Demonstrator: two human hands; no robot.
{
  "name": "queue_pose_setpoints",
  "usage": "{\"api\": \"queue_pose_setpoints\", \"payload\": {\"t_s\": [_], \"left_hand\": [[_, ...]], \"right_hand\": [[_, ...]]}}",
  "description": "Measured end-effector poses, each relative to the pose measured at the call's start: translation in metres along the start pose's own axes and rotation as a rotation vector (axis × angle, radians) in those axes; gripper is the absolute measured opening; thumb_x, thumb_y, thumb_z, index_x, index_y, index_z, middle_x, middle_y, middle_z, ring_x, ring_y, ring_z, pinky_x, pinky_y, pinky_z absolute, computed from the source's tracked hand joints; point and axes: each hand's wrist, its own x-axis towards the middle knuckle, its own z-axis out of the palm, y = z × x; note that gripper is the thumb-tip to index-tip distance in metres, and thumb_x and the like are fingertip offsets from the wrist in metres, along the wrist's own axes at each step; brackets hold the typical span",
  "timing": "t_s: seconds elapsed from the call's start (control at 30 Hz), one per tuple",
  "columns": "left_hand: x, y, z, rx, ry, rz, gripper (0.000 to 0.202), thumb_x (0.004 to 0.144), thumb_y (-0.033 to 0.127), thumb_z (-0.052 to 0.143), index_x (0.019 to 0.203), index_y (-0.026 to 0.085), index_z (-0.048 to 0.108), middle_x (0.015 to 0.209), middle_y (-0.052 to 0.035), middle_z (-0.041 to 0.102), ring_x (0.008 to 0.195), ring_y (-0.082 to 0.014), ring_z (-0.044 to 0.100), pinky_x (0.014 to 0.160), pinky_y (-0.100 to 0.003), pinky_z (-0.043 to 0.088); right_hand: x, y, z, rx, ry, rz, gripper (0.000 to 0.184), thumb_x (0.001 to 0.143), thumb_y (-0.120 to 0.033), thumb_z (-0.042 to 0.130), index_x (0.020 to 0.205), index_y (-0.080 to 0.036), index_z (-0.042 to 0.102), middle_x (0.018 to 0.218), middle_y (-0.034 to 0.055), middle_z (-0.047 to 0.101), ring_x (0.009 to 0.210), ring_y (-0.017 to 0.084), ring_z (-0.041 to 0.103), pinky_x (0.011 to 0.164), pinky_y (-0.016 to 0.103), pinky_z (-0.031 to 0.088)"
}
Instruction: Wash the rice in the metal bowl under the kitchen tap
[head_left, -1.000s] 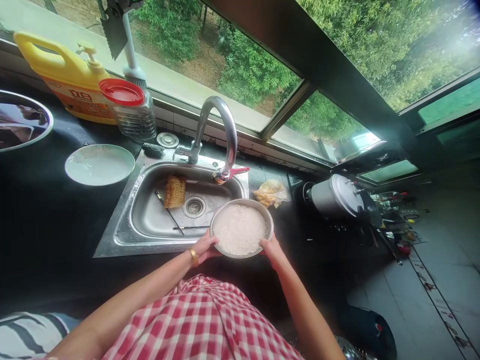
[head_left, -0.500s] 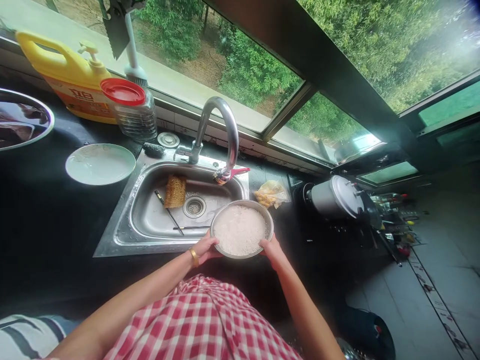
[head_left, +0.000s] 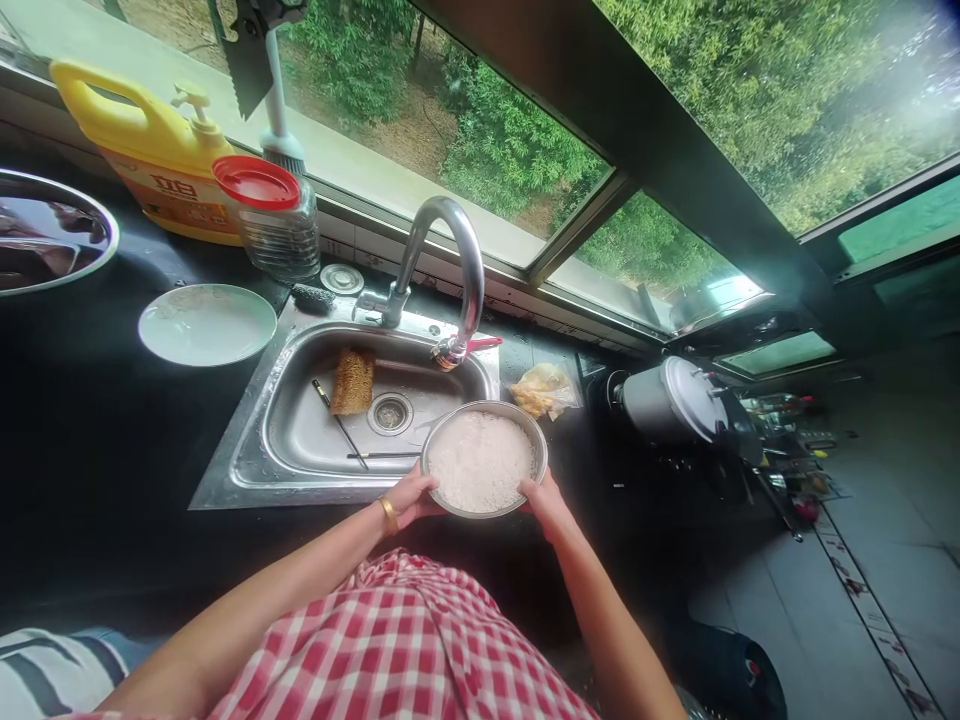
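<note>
Between my two hands is a round metal bowl [head_left: 541,440] nearly full of white grains that look like rice [head_left: 484,460]. My left hand [head_left: 411,497] grips its left side, thumb on the rim and fingers hidden underneath. On the opposite side my right hand [head_left: 546,503] holds the rim the same way. The bowl is close to my body, overlapping the front right corner of the steel sink [head_left: 300,480]. In the basin lie a golden scouring pad [head_left: 352,382] and two dark chopsticks [head_left: 341,425], near the drain [head_left: 390,413]. A curved faucet [head_left: 469,260] arches above the basin.
Left of the sink are a white plate [head_left: 208,325], a clear jar with a red lid [head_left: 277,230] and a yellow detergent jug [head_left: 150,150]. To the right lie a plastic bag of yellowish food [head_left: 544,390] and a large pot [head_left: 667,398]. Windows run along the back.
The view has shifted slightly, so the sink and the things on the left appear a little further right. Both hands keep the same hold on the bowl.
</note>
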Motion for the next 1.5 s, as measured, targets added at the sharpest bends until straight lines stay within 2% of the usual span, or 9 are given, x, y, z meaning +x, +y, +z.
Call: {"api": "queue_pose_setpoints", "payload": {"t_s": [0.23, 0.5, 0.73, 1.03, 1.5], "left_hand": [[0.003, -0.003, -0.005, -0.005, -0.006, -0.002, 0.071, 0.06, 0.009, 0.055, 0.124, 0.03, 0.035, 0.109, -0.0046, 0.057, 0.069, -0.0143, 0.061, 0.07, -0.042, 0.053], [0.0, -0.003, -0.006, 0.013, -0.001, -0.001, 0.073, 0.058, 0.01, 0.055, 0.126, 0.028, 0.035, 0.108, -0.0068, 0.057, 0.068, -0.0146, 0.06, 0.068, -0.04, 0.053], [0.002, -0.005, -0.008, -0.001, -0.013, -0.003, 0.07, 0.058, 0.011, 0.055, 0.123, 0.028, 0.037, 0.104, -0.0051, 0.057, 0.069, -0.0147, 0.06, 0.069, -0.041, 0.053], [-0.001, -0.005, -0.006, -0.018, -0.012, -0.012, 0.073, 0.06, 0.009, 0.052, 0.127, 0.029, 0.034, 0.106, -0.006, 0.056, 0.067, -0.0154, 0.06, 0.063, -0.037, 0.053], [0.0, -0.008, -0.009, -0.03, -0.012, -0.023, 0.076, 0.059, 0.01, 0.052, 0.128, 0.031, 0.029, 0.11, -0.0069, 0.055, 0.068, -0.0153, 0.06, 0.065, -0.038, 0.053]], "right_hand": [[-0.005, -0.007, 0.003, -0.003, 0.017, 0.019, 0.066, 0.057, -0.023, 0.05, 0.123, -0.02, 0.042, 0.113, 0.0101, 0.055, 0.1, 0.028, 0.055, 0.068, 0.035, 0.053], [-0.005, -0.009, 0.004, -0.006, 0.011, 0.017, 0.065, 0.058, -0.023, 0.05, 0.122, -0.021, 0.043, 0.11, 0.0094, 0.057, 0.1, 0.028, 0.055, 0.067, 0.035, 0.052], [-0.003, -0.009, 0.005, -0.013, 0.004, 0.022, 0.065, 0.057, -0.023, 0.05, 0.122, -0.022, 0.042, 0.116, 0.0091, 0.055, 0.1, 0.027, 0.056, 0.067, 0.034, 0.053], [-0.002, -0.009, 0.004, -0.043, 0.015, 0.022, 0.062, 0.057, -0.025, 0.05, 0.118, -0.021, 0.044, 0.113, 0.0093, 0.056, 0.098, 0.028, 0.056, 0.066, 0.035, 0.052], [-0.005, -0.013, 0.005, -0.075, 0.013, 0.039, 0.064, 0.058, -0.023, 0.049, 0.121, -0.021, 0.042, 0.117, 0.0097, 0.053, 0.1, 0.027, 0.055, 0.065, 0.033, 0.051]]}}
